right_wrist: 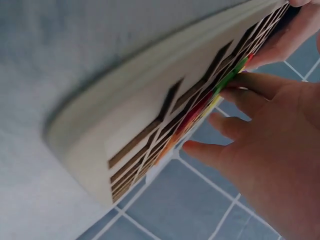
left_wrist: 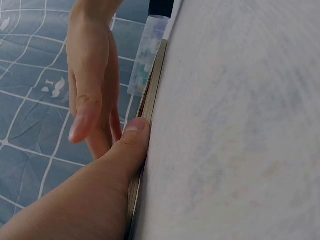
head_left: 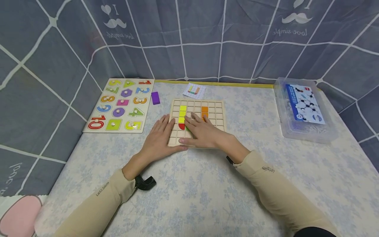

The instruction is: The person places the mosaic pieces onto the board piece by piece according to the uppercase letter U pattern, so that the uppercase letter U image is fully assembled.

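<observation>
A wooden grid board point(head_left: 219, 113) lies in front of me in the head view. Yellow pieces point(head_left: 183, 114), a red rounded piece point(head_left: 181, 126), a partly covered green piece point(head_left: 187, 129) and orange pieces point(head_left: 204, 109) sit in its cells. My left hand point(head_left: 158, 138) rests at the board's left front corner, fingers extended; in the left wrist view its thumb point(left_wrist: 136, 125) lies against the board's side edge point(left_wrist: 159, 70). Over the middle of the board, my right hand point(head_left: 204, 133) spreads its fingers, with fingertips at the green piece point(right_wrist: 230, 77) in the right wrist view.
A pattern card point(head_left: 194, 91) lies behind the board. To the left are a purple block point(head_left: 155, 98) and a number-and-shape peg puzzle point(head_left: 135, 86). A clear plastic box point(head_left: 305, 131) with a blue label stands at the right. Grey checked curtain point(head_left: 201, 29) hangs behind the table.
</observation>
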Demonstrator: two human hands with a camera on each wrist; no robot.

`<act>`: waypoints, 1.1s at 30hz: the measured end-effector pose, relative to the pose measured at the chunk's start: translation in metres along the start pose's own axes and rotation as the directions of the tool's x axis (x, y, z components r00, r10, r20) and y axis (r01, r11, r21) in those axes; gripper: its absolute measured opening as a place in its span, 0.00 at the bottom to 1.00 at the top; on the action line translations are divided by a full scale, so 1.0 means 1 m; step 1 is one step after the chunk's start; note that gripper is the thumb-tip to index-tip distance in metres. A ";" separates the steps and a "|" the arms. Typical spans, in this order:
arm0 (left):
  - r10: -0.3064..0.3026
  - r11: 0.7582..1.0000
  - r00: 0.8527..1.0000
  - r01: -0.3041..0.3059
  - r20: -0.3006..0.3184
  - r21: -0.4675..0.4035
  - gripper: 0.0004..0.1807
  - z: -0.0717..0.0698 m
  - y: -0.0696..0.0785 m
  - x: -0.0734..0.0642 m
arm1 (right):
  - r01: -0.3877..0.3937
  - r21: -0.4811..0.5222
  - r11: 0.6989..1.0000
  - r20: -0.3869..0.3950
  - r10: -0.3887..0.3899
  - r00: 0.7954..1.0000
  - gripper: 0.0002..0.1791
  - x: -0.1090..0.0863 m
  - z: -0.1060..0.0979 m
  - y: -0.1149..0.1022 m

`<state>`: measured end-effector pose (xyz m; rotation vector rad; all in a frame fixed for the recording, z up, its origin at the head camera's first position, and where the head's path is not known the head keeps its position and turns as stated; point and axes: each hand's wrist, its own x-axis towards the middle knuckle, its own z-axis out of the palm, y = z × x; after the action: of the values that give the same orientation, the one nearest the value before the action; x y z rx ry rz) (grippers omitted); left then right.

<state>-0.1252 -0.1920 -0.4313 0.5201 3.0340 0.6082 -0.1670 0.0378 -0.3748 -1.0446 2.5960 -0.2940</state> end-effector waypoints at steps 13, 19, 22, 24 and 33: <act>-0.002 0.999 1.000 0.002 -0.010 -0.040 0.66 -0.001 -0.004 -0.007 | -0.065 0.237 0.969 -0.180 0.109 0.978 0.50 -0.048 -0.002 0.035; 0.045 0.992 0.988 -0.062 -0.148 -0.114 0.55 -0.005 -0.004 -0.012 | -0.103 0.287 0.952 -0.181 0.159 0.970 0.48 -0.072 -0.004 0.058; 0.069 0.988 0.981 -0.093 -0.182 -0.127 0.51 -0.005 -0.005 -0.013 | -0.118 0.288 0.950 -0.186 0.176 0.967 0.48 -0.077 -0.008 0.065; 0.073 0.987 0.981 -0.097 -0.182 -0.128 0.50 -0.005 -0.005 -0.012 | -0.131 0.283 0.950 -0.194 0.190 0.962 0.49 -0.080 -0.011 0.068; 0.046 0.985 0.985 -0.072 -0.164 -0.154 0.55 -0.004 -0.004 -0.013 | -0.201 0.302 0.932 -0.223 0.274 0.935 0.49 -0.111 -0.009 0.084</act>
<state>-0.1150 -0.2013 -0.4301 0.5832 3.0884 0.9304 -0.1483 0.1764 -0.3674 -0.6180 2.7703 -0.7524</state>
